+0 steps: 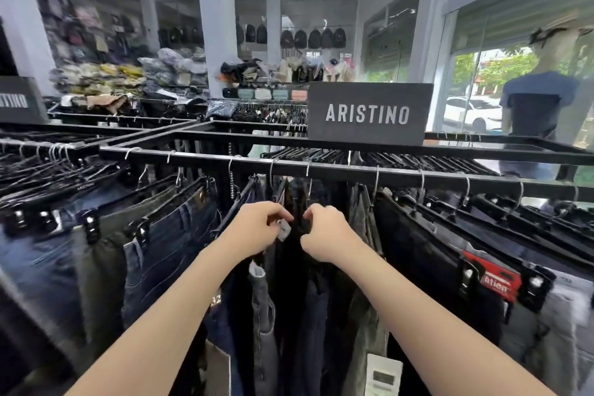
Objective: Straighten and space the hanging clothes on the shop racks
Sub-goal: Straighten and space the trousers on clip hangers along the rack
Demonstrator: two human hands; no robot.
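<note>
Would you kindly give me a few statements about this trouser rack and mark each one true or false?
1. The left hand and right hand both grip the dark trousers near their top. True.
2. The sign on top of the rack reads LEVIS. False: the sign reads ARISTINO.
3. The hooks over the black rail are silver metal. True.
4. The red label is on trousers to the left of the hands. False: the red label is on trousers to their right.
5. A mannequin in a blue top stands by the window. True.
</note>
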